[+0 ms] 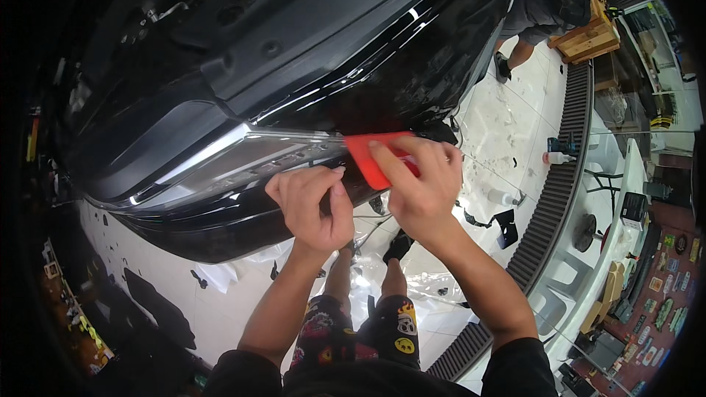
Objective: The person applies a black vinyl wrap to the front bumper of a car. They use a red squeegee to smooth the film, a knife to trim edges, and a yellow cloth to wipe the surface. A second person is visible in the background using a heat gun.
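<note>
A glossy black car front [309, 51] fills the upper left, with a long clear headlight [243, 158] across the middle. My right hand [421, 187] grips a red squeegee [368, 154] and presses it against the headlight's right end. My left hand [312, 206] is closed, fingers pinching something thin at the headlight's lower edge; whether it is film I cannot tell. Both forearms rise from the lower edge.
White tiled floor [507, 125] carries scraps of clear film, black offcuts [506, 226] and spray bottles [557, 156]. A dark ribbed floor strip [559, 176] curves on the right. Another person's legs [515, 51] stand by a wooden stool [588, 37] at top right.
</note>
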Action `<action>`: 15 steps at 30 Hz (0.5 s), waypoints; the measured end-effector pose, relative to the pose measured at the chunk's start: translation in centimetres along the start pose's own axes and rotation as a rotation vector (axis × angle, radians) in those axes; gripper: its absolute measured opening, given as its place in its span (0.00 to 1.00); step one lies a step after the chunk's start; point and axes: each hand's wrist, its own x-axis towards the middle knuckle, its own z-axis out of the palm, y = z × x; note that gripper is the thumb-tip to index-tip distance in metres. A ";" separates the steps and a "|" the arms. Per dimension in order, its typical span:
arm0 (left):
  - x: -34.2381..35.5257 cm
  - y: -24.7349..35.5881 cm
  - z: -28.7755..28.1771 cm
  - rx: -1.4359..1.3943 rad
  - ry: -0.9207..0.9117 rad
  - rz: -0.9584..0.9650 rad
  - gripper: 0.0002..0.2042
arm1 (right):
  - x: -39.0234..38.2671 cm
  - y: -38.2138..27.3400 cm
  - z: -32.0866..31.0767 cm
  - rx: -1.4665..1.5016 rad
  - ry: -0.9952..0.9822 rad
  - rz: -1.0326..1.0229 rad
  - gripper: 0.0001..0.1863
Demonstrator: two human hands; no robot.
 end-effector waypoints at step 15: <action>-0.9 0.1 -0.3 0.011 -0.016 0.012 0.10 | -0.6 2.6 -2.2 0.270 0.110 0.326 0.19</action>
